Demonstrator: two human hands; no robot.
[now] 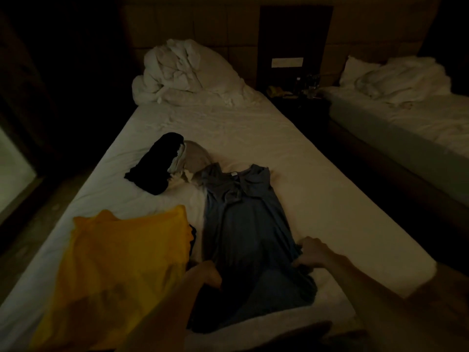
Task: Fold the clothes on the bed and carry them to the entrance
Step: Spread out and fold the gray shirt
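Note:
A blue-grey shirt (243, 224) lies lengthwise on the white bed (291, 174), collar away from me. My right hand (311, 252) pinches its right lower edge. At the shirt's lower left edge my left hand (205, 274) grips the cloth with curled fingers. A yellow garment (121, 262) lies flat to the left, partly under my left forearm. Farther up the bed a black garment (154, 166) lies beside a beige one (195, 158). The room is dim.
A bunched white duvet (187, 72) fills the head of the bed. A dark nightstand (299, 95) with small items stands between this bed and a second bed (406, 110) on the right. Dark floor runs along both sides.

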